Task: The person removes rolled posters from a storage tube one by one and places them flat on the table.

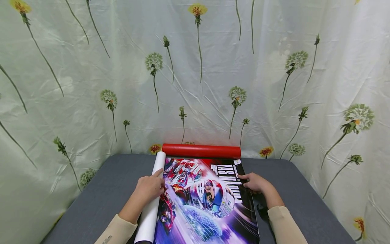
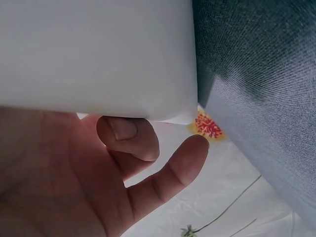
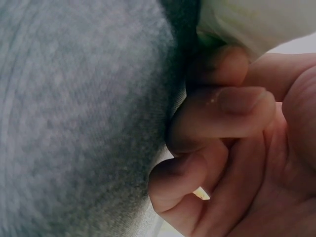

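A glossy racing poster [image 1: 210, 203] lies partly unrolled, showing helmeted drivers. Its left side is still a white roll [image 1: 149, 217], running front to back. My left hand [image 1: 149, 188] holds this roll, with the index finger stretched along it and fingers over toward the printed side. In the left wrist view, curled fingers [image 2: 131, 136] lie against the white roll [image 2: 98, 54]. At the poster's right edge, my right hand [image 1: 257, 183] presses the printed face with a straight index finger. Its other fingers [image 3: 222, 108] are bent close to the grey cloth in the right wrist view.
A red tube [image 1: 201, 150] lies across the poster's far edge, close to the flowered curtain [image 1: 213, 112]. Beside the right forearm is a black object [image 1: 262, 211], partly hidden by the sleeve. Grey cloth [image 1: 100, 193] covers the table.
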A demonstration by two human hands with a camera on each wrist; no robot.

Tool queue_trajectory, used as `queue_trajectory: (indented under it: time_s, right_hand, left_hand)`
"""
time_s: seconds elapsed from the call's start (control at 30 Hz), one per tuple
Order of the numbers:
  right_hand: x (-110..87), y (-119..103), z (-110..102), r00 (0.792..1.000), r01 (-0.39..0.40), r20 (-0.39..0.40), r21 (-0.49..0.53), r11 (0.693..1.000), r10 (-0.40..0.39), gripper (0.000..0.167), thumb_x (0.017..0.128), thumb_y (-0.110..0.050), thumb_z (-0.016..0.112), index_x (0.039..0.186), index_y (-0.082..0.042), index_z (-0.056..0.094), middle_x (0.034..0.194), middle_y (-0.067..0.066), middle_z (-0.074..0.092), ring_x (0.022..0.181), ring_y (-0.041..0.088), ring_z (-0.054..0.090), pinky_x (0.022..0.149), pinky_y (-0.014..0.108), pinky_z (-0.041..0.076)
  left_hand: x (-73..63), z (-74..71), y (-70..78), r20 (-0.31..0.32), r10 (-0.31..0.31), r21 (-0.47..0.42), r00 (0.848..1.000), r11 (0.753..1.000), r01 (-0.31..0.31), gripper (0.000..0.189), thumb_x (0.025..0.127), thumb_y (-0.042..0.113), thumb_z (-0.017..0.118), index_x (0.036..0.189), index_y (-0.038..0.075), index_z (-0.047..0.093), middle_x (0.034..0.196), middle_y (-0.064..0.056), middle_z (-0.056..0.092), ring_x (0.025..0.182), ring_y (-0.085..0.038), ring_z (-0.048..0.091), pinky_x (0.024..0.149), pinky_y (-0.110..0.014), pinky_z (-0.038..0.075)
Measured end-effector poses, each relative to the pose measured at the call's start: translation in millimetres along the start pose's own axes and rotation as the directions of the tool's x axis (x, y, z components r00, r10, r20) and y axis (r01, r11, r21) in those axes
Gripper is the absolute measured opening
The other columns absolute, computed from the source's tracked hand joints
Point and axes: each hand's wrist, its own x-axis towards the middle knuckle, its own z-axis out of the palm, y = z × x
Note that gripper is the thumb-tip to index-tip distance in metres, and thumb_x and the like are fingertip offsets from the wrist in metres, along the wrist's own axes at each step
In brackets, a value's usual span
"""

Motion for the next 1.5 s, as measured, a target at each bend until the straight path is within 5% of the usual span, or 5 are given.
queue_trajectory:
  time_s: [1.07, 1.5]
  right_hand:
    - [1.4, -1.0, -0.6, 1.000, -0.001, -0.018, -0.027, 1.000, 0.001, 0.052, 0.100, -0.003, 0.062, 0.151, -0.016, 0.060, 0.061, 0.003, 0.048, 0.045, 0.013, 0.040, 0.047, 0.026, 0.036]
    - [1.8, 2.1, 1.8, 1.000, -0.012, -0.012, -0.011, 1.000, 0.012, 0.052, 0.101, -0.003, 0.062, 0.151, -0.014, 0.059, 0.071, 0.007, 0.054, 0.047, 0.012, 0.041, 0.049, 0.025, 0.038]
  left_hand:
    - [5.1, 3.8, 0.5, 0.057, -0.032, 0.045, 0.998, 0.999, 0.029, 0.015, 0.095, 0.028, 0.073, 0.106, 0.021, 0.081, 0.164, -0.008, 0.051, 0.064, -0.022, 0.049, 0.057, -0.034, 0.044]
    - [4.0, 4.8, 2.0, 0.055, -0.030, 0.056, 0.998, 0.998, 0.027, 0.014, 0.094, 0.028, 0.074, 0.105, 0.023, 0.081, 0.164, -0.008, 0.051, 0.069, -0.024, 0.054, 0.061, -0.038, 0.050]
